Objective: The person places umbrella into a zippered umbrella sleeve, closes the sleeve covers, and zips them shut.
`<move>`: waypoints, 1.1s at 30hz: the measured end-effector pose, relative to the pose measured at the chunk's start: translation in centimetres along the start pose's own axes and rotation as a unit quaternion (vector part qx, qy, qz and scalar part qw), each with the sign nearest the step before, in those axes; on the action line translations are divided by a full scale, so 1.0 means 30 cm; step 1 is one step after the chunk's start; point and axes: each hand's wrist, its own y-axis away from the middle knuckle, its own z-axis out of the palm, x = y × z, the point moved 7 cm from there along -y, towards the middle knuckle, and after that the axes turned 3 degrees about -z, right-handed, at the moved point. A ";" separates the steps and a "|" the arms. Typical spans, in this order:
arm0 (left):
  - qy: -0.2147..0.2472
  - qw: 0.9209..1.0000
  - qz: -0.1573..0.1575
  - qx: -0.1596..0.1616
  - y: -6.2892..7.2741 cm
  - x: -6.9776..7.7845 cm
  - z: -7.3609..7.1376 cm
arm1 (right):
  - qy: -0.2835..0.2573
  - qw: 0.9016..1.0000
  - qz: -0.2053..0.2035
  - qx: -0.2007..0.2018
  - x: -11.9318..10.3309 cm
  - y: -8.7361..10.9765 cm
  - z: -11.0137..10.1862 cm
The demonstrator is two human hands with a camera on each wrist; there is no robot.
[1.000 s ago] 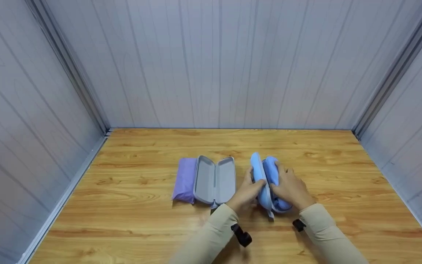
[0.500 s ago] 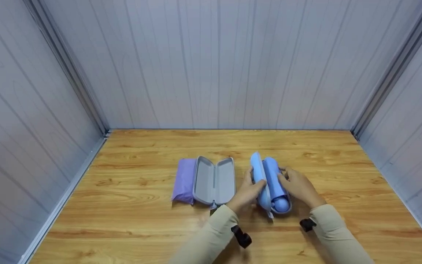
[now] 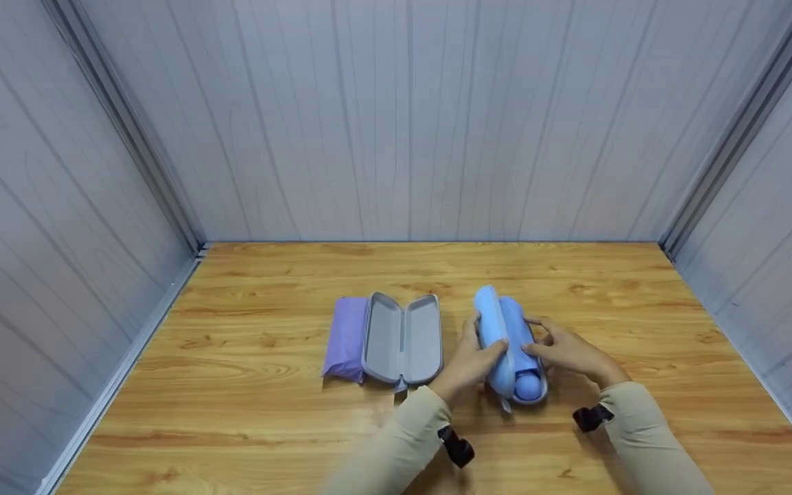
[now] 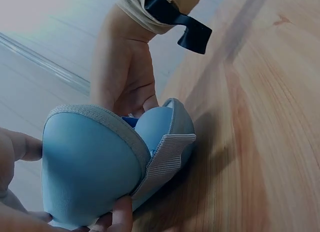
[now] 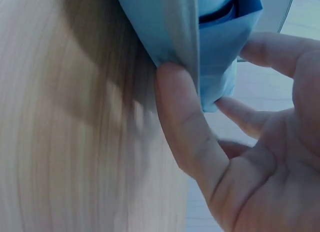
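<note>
A light-blue hard-shell case (image 3: 490, 323) stands half open on the table, tilted slightly. In its right half lies a blue rolled bundle with a rounded knob (image 3: 526, 385), which looks like a compact umbrella (image 3: 518, 337). My left hand (image 3: 466, 361) grips the lid half from the left; in the left wrist view its fingertips (image 4: 122, 212) press the curved shell (image 4: 90, 167). On the other side my right hand (image 3: 575, 354) holds the filled half, thumb on the bundle, a finger along the outer wall. The right wrist view shows its fingers (image 5: 177, 101) at the case rim (image 5: 182, 31).
A grey case (image 3: 403, 344) lies spread open left of the blue one, its halves bare inside. Against its left side rests a purple wrapped bundle (image 3: 346, 337). Wood-grain tabletop (image 3: 231, 412) surrounds them, with pale panel walls (image 3: 396, 124) at the back and sides.
My right hand has drawn back to the right from over the bundle to the case's side, uncovering the rounded knob. The left hand has tipped the lid slightly rightward over the bundle.
</note>
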 end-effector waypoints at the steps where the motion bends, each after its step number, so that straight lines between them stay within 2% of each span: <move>1: -0.010 1.000 0.001 0.005 -0.001 0.000 0.000 | -0.004 1.000 -0.001 -0.004 0.000 -0.002 0.001; 8: -0.084 0.996 0.008 0.012 -0.003 0.000 0.008 | -0.017 1.000 0.006 -0.002 0.012 -0.010 0.002; 13: -0.128 0.992 0.008 -0.006 -0.006 0.001 0.016 | -0.030 0.999 0.017 -0.007 0.028 -0.013 0.004; 19: -0.140 0.989 0.007 -0.038 -0.012 0.002 0.031 | -0.020 1.000 0.015 -0.008 0.036 -0.016 0.001; 23: -0.134 0.990 0.002 -0.045 -0.013 -0.004 0.032 | -0.018 1.000 0.009 -0.004 0.046 -0.020 0.000; 27: -0.142 0.989 0.000 -0.049 -0.011 -0.004 0.034 | -0.022 1.000 -0.016 -0.011 0.053 -0.016 -0.001; 30: -0.157 0.986 -0.002 -0.048 -0.008 -0.005 0.037 | -0.039 0.999 -0.027 -0.022 0.060 -0.008 -0.002; 33: -0.171 0.984 0.000 -0.046 -0.008 -0.006 0.042 | -0.084 0.995 -0.023 -0.044 0.066 0.003 0.002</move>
